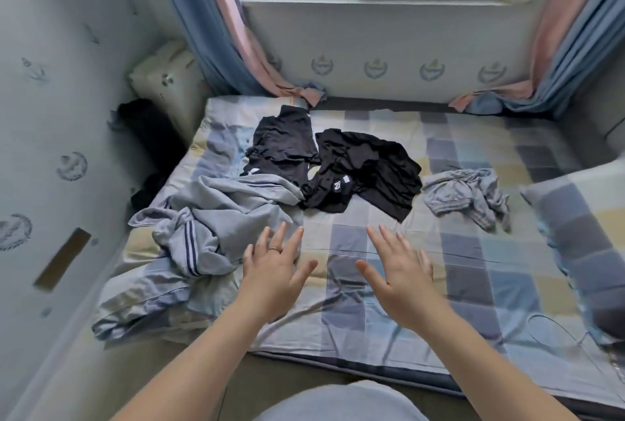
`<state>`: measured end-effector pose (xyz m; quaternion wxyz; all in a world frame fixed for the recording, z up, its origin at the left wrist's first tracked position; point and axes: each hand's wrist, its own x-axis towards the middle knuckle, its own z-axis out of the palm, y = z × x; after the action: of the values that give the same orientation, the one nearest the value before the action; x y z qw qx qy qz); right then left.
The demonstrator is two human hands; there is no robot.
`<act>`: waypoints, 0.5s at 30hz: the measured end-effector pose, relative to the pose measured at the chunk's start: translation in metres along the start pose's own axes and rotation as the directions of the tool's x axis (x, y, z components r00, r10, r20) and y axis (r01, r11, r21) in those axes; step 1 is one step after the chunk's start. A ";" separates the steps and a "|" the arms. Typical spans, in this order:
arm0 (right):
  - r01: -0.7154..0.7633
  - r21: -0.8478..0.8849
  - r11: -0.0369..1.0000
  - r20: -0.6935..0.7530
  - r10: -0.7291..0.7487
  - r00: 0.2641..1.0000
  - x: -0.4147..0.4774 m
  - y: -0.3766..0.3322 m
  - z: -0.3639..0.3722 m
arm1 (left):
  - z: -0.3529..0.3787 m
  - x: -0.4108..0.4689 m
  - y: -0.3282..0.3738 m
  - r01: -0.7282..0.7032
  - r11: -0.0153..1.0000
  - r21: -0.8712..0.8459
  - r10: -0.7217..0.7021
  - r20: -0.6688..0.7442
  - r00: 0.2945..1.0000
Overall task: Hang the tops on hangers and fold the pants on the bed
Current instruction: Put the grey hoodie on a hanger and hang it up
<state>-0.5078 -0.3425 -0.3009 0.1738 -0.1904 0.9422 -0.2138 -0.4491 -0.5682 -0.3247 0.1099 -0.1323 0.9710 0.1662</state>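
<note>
Clothes lie crumpled on a bed with a checked sheet (473, 251). A grey garment with dark stripes (216, 214) is heaped at the left. Two black garments lie in the middle, one (284, 146) to the left and one with white labels (368, 170) to the right. A small crumpled grey garment (466, 197) sits at the right. My left hand (274, 268) and my right hand (399, 272) hover over the bare sheet in front of the clothes, fingers spread, holding nothing. The left hand's fingers are close to the striped garment's edge. No hanger is in view.
A checked pillow (581, 234) lies at the bed's right edge, with a thin cable (554, 326) near the front right corner. A cream cushion (169, 82) and dark items (148, 130) fill the gap by the left wall. Curtains hang down both sides of the window.
</note>
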 end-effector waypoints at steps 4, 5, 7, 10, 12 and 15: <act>0.018 -0.025 1.000 0.086 -0.016 0.996 0.059 -0.008 -0.003 | -0.007 0.048 -0.017 0.068 0.998 -0.014 -0.068 0.036 0.997; 0.018 -0.031 0.999 0.102 -0.015 0.995 0.072 -0.010 -0.004 | -0.008 0.058 -0.021 0.078 0.997 -0.023 -0.077 0.036 0.996; 0.012 -0.017 1.000 0.117 -0.010 0.993 0.095 -0.014 -0.005 | -0.011 0.080 -0.030 0.089 0.995 -0.048 -0.087 0.034 0.996; 0.005 0.007 1.000 0.133 -0.006 0.991 0.134 -0.018 0.002 | -0.012 0.123 -0.050 0.103 0.992 -0.072 -0.101 0.033 0.994; 0.001 -0.011 1.000 0.127 0.000 0.992 0.169 -0.018 0.016 | -0.007 0.161 -0.073 0.098 0.994 -0.046 -0.097 0.032 0.995; 0.001 -0.037 0.999 0.094 0.002 0.996 0.239 -0.020 0.054 | 0.005 0.231 -0.122 0.080 0.997 0.016 -0.080 0.037 0.996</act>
<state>-0.6876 -0.4810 -0.3964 0.2144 -0.2032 0.9368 -0.1873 -0.6300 -0.7283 -0.4251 0.1359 -0.1671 0.9638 0.1572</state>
